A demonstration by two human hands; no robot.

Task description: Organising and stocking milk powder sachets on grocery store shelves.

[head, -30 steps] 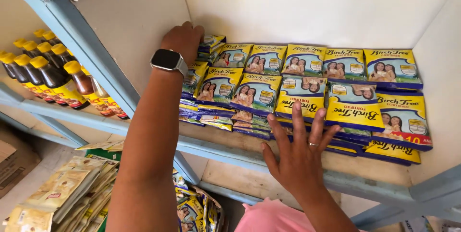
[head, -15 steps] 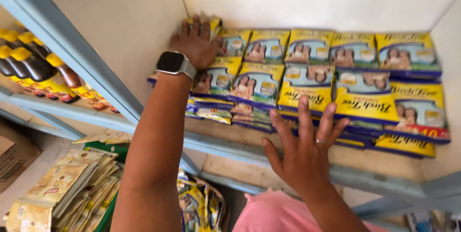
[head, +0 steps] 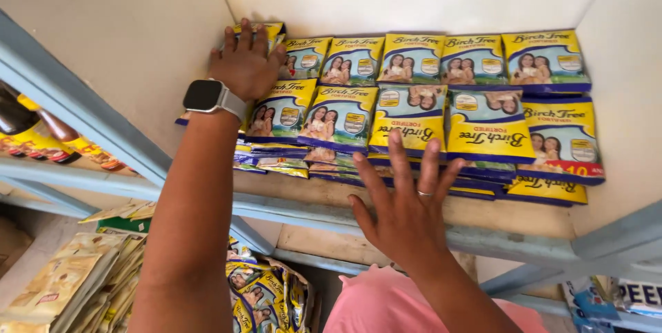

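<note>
Yellow and blue sachets [head: 414,98] lie in overlapping rows on a wooden shelf [head: 483,212] with a blue frame. My left hand [head: 245,64], with a smartwatch on its wrist, lies flat on the sachets at the back left corner of the shelf. My right hand [head: 405,205], a ring on one finger, hovers with fingers spread over the shelf's front edge, its fingertips at the front row of sachets. Neither hand grips anything.
Dark bottles with yellow caps [head: 34,129] stand on the neighbouring shelf at left. Below lie beige packets [head: 69,285] and a pile of further yellow sachets [head: 265,291]. White walls enclose the shelf at the back and right. Pink clothing [head: 386,305] shows at the bottom.
My left hand has slid a little further back onto the corner sachets. The view has come closer and tilted down; my right hand stays spread at the front row.
</note>
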